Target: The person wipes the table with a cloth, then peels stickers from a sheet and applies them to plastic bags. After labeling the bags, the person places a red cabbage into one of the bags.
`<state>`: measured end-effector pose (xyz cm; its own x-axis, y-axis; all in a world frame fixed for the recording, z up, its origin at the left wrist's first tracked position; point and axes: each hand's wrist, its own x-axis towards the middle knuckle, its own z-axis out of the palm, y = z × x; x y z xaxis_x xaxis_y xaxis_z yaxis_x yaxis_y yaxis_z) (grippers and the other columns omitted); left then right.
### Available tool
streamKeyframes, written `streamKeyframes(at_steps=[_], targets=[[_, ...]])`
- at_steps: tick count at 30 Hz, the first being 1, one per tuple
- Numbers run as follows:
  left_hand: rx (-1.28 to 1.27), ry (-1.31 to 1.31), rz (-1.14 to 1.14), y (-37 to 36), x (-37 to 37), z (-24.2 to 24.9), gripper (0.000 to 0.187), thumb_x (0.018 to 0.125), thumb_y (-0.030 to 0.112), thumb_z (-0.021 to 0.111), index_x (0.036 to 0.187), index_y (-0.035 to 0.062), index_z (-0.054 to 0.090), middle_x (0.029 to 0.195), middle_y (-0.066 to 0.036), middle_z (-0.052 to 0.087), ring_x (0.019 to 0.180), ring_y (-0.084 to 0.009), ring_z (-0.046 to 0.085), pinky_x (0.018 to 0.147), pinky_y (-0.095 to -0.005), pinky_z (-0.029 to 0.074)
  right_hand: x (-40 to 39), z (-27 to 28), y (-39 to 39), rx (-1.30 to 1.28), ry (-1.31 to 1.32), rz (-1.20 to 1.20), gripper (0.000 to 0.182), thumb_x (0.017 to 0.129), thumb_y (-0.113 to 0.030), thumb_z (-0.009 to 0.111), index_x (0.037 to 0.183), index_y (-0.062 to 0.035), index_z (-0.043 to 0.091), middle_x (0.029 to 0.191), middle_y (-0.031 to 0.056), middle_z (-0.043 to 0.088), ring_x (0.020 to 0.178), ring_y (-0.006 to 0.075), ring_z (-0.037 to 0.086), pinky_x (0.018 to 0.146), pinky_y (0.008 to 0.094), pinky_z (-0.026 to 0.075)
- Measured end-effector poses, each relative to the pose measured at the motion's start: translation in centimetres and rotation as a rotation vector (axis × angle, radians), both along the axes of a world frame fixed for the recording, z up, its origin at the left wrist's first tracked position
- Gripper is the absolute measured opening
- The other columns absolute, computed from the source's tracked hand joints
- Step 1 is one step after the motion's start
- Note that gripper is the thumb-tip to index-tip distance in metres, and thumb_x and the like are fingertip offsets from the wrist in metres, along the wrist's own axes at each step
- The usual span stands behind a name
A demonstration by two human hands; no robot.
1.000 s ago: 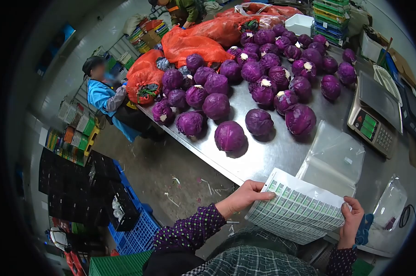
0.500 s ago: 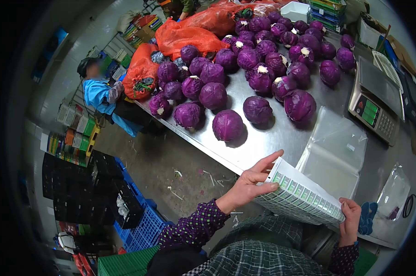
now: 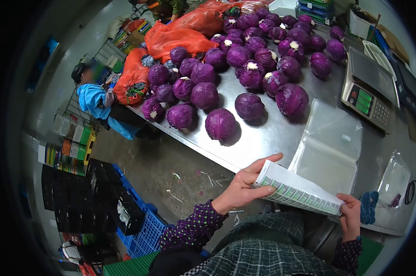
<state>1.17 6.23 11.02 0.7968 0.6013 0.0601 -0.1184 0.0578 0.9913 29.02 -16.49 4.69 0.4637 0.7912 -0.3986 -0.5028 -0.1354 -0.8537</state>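
Between my two hands is a sheet of green-and-white stickers (image 3: 304,195), tilted and curled, with a white strip along its upper side. My left hand (image 3: 244,186) grips its left end, thumb on the printed face. At the lower right corner my right hand (image 3: 349,212) pinches the sheet. Just beyond it, a stack of clear plastic bags (image 3: 327,147) lies flat on the steel table (image 3: 258,142). Several purple cabbages stand farther off, the nearest cabbage (image 3: 220,124) close to the table's edge.
A digital scale (image 3: 369,103) with a lit green display stands at the right. Orange mesh sacks (image 3: 180,41) lie at the far left of the table. A person in blue (image 3: 94,99) is beside them. Black crates (image 3: 74,188) and a blue pallet (image 3: 146,232) occupy the floor at left.
The sticker sheet has tipped, so more of its white upper strip shows and its printed rows look narrower. Both hands keep hold of it. The view has shifted slightly.
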Motion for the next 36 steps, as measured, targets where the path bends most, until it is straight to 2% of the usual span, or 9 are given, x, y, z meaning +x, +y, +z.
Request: streamKeyframes(at_steps=[4, 9, 12, 20, 23, 26, 27, 32, 36], targets=[[0.025, 0.134, 0.193, 0.2, -0.8, 0.4, 0.025, 0.073, 0.003, 0.073, 0.098, -0.0011, 0.072, 0.134, -0.02, 0.052, 0.123, -0.0266, 0.048, 0.104, -0.0384, 0.034, -1.1, 1.1, 0.9, 0.019, -0.154, 0.118, 0.034, 0.065, -0.001, 0.074, 0.097, 0.0057, 0.066, 0.091, 0.0084, 0.066, 0.086, 0.0148, 0.062, 0.079, 0.0263, 0.049], [0.096, 0.155, 0.257, 0.7, -1.4, -0.8, 0.03, 0.067, 0.006, 0.074, 0.096, -0.005, 0.071, 0.133, -0.022, 0.052, 0.119, -0.0279, 0.053, 0.1, -0.0385, 0.04, -0.2, 0.3, 0.7, -0.285, -0.228, 0.333, 0.021, 0.072, -0.001, 0.073, 0.091, 0.004, 0.065, 0.087, 0.0033, 0.065, 0.084, 0.0104, 0.06, 0.074, 0.0236, 0.048], [0.104, 0.016, 0.265, 0.9, -0.9, -1.7, 0.024, 0.072, 0.004, 0.072, 0.094, -0.0039, 0.071, 0.135, -0.019, 0.05, 0.117, -0.0283, 0.055, 0.097, -0.0384, 0.044, -0.4, -0.1, 1.3, -0.124, -0.067, 0.307, 0.01, 0.08, -0.001, 0.069, 0.087, 0.0038, 0.064, 0.086, 0.0025, 0.063, 0.081, 0.0081, 0.057, 0.071, 0.0222, 0.046], [0.055, 0.111, 0.237, 1.5, -1.8, -2.0, 0.024, 0.07, 0.004, 0.073, 0.093, -0.0014, 0.073, 0.139, -0.02, 0.044, 0.117, -0.0307, 0.054, 0.096, -0.0418, 0.046, -0.7, 1.3, 2.2, -0.113, -0.296, 0.587, 0.012, 0.089, -0.007, 0.06, 0.085, 0.0047, 0.063, 0.084, 0.0027, 0.061, 0.078, 0.0077, 0.053, 0.072, 0.0236, 0.044], [0.124, -0.061, 0.292, 1.7, -1.2, -1.4, 0.024, 0.069, 0.005, 0.074, 0.092, -0.0027, 0.073, 0.127, -0.018, 0.055, 0.112, -0.0291, 0.057, 0.093, -0.0389, 0.046, -0.6, 1.4, 2.7, -0.1, -0.262, 0.683, 0.015, 0.091, -0.009, 0.059, 0.086, 0.005, 0.064, 0.082, 0.0027, 0.061, 0.077, 0.0075, 0.053, 0.071, 0.0234, 0.043], [0.119, 0.029, 0.179, 2.3, -2.1, -1.1, 0.024, 0.068, 0.005, 0.075, 0.091, -0.0038, 0.072, 0.117, -0.018, 0.061, 0.108, -0.0269, 0.058, 0.091, -0.0354, 0.046, -0.3, 0.3, 2.4, -0.094, -0.246, 0.762, 0.017, 0.092, -0.01, 0.058, 0.087, 0.0049, 0.064, 0.083, 0.0008, 0.062, 0.076, 0.007, 0.053, 0.071, 0.0236, 0.044], [0.084, 0.058, 0.228, 1.9, -1.9, -0.8, 0.021, 0.069, 0.003, 0.074, 0.089, -0.005, 0.072, 0.103, -0.015, 0.066, 0.096, -0.021, 0.06, 0.083, -0.0303, 0.048, -0.4, 0.1, 2.4, -0.096, -0.243, 0.763, 0.017, 0.092, -0.01, 0.058, 0.087, 0.0049, 0.064, 0.083, 0.0008, 0.062, 0.076, 0.007, 0.053, 0.071, 0.0236, 0.044], [-0.015, 0.187, 0.283, 1.9, -2.2, -1.6, 0.012, 0.073, -0.001, 0.07, 0.084, -0.006, 0.07, 0.088, -0.008, 0.065, 0.075, -0.0119, 0.058, 0.068, -0.0248, 0.045, -1.6, 1.6, 3.0, -0.187, -0.179, 0.493, 0.013, 0.087, -0.01, 0.065, 0.083, 0.0023, 0.065, 0.079, -0.0013, 0.061, 0.074, 0.005, 0.052, 0.066, 0.0221, 0.042], [0.11, 0.313, 0.35, 2.0, -2.8, -2.0, 0.011, 0.074, -0.002, 0.068, 0.084, -0.0065, 0.067, 0.085, -0.006, 0.063, 0.072, -0.0098, 0.054, 0.068, -0.0223, 0.041, -0.9, 0.0, 2.2, -0.18, -0.262, 0.584, 0.012, 0.084, -0.01, 0.068, 0.086, 0.0014, 0.065, 0.078, 0.0002, 0.062, 0.068, 0.0055, 0.052, 0.063, 0.023, 0.042]])
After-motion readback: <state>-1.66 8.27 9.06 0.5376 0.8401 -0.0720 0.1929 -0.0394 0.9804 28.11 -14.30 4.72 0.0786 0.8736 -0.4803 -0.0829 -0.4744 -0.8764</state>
